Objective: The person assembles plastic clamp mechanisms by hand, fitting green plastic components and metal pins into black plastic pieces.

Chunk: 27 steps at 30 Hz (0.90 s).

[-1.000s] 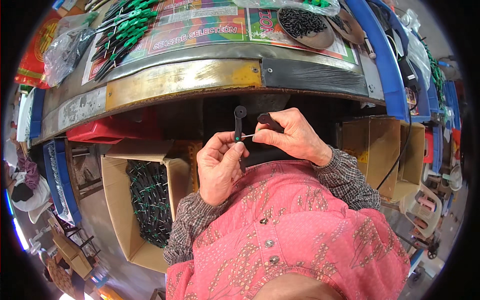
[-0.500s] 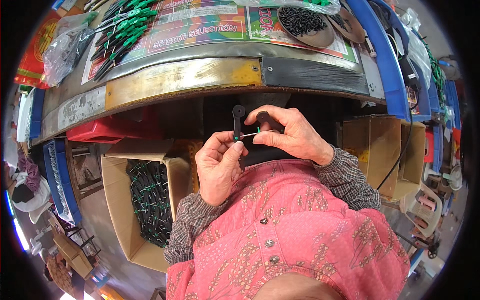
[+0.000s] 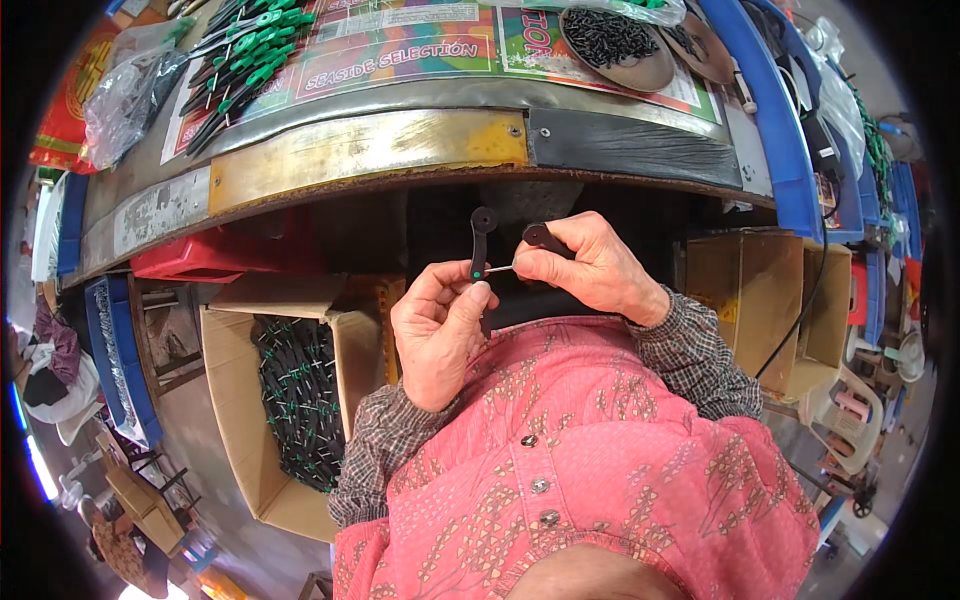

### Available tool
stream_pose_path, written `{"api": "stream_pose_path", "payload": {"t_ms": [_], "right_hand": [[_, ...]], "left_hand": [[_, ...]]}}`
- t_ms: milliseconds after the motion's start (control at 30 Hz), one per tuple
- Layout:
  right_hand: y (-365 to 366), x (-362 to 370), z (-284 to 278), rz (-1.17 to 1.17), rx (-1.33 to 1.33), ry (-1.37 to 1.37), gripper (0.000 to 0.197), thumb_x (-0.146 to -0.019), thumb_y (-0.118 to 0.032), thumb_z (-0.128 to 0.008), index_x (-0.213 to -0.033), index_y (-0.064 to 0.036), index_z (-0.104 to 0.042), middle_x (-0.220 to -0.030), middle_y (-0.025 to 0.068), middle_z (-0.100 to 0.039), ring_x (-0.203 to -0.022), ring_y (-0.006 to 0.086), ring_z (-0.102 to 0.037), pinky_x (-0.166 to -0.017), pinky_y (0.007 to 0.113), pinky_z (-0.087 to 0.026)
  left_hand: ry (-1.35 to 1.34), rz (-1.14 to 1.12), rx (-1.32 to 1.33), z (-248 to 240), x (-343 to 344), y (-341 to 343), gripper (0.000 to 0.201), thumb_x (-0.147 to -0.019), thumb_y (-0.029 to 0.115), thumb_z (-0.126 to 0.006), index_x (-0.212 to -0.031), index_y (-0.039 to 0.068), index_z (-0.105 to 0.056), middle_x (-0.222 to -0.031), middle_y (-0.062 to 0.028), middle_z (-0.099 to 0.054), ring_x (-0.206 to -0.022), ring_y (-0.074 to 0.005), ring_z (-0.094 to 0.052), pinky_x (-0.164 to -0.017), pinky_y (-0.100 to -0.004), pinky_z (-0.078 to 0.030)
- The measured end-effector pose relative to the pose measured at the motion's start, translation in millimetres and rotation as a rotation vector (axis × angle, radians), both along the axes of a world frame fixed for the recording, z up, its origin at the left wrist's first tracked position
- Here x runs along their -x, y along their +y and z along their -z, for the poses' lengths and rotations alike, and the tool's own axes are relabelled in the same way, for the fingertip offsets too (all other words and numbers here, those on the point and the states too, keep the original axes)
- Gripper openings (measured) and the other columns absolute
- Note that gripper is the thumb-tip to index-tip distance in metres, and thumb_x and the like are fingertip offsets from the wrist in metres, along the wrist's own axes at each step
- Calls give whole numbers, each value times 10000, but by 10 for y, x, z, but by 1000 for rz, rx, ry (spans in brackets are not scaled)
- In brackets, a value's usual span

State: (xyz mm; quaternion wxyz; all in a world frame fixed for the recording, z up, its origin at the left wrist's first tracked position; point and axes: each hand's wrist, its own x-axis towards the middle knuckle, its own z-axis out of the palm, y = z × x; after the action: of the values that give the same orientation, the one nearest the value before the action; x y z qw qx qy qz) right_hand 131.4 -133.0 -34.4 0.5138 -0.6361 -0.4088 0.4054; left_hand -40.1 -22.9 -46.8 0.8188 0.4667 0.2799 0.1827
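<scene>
Just beyond the table edge side, over my lap, both hands work close together. My left hand (image 3: 440, 330) pinches the lower end of a curved black plastic arm (image 3: 480, 243), which has a round head on top and a green dot near my fingertips. In my right hand (image 3: 605, 275), closed between thumb and fingers, is a second black plastic arm (image 3: 537, 234) with a similar round end; its rest is hidden by the hand. A thin metal rod (image 3: 500, 269) spans the gap from the green-dotted end to my right thumb.
Left of me stands an open cardboard box (image 3: 235, 410) filled with black-and-green parts (image 3: 300, 400). On the worktable (image 3: 370, 165) ahead lie a stack of black-and-green pieces (image 3: 250, 60) and a dish (image 3: 655, 72) of small black parts. More cardboard boxes (image 3: 775, 300) stand at right.
The green piece seen at my right thumb on the rod no longer shows. My right hand has turned slightly, and the visible rod is shorter. The left hand stays nearly still.
</scene>
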Motion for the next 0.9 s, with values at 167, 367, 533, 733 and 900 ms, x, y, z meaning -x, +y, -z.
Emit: {"api": "stream_pose_path", "payload": {"t_ms": [167, 367, 533, 733, 900], "right_hand": [[3, 22, -38, 8, 11, -7, 269, -884, -245, -689, -854, 21, -661, -629, -24, -539, -649, 26, -448, -568, 247, -409], [-4, 28, -52, 11, 50, 66, 229, -872, -210, -700, -868, 16, -661, -665, -21, -549, -660, 42, -465, -588, 248, -412], [-3, 36, -173, -10, 12, -7, 212, -860, -186, -706, -900, 12, -643, -705, -6, -570, -678, 48, -486, -599, 251, -421], [-37, 21, -95, -6, 22, -1, 215, -858, -184, -707, -874, 18, -635, -723, 11, -606, -701, 45, -513, -640, 248, -455], [14, 52, -111, 32, 23, 97, 196, -853, -173, -709, -861, 8, -635, -732, 0, -601, -731, 44, -509, -656, 244, -446]], "left_hand": [[7, -17, -65, 20, 10, -18, 201, -914, 60, -607, -1094, -19, -565, -803, -71, -627, -466, -7, -419, -419, -163, -355], [6, -28, -109, 11, 9, -25, 202, -914, 58, -608, -1097, -16, -564, -810, -70, -630, -475, -16, -429, -434, -164, -360], [-9, -14, -93, 14, 18, -19, 202, -917, 61, -607, -1101, -12, -566, -813, -71, -633, -474, -21, -430, -434, -166, -355], [-13, -7, -94, 16, 12, -28, 200, -913, 65, -615, -1094, -8, -574, -816, -75, -635, -484, -28, -440, -443, -171, -361], [7, -38, -161, 46, 22, -3, 173, -905, 58, -627, -1061, -7, -593, -832, -70, -640, -508, -38, -460, -461, -185, -386]]}}
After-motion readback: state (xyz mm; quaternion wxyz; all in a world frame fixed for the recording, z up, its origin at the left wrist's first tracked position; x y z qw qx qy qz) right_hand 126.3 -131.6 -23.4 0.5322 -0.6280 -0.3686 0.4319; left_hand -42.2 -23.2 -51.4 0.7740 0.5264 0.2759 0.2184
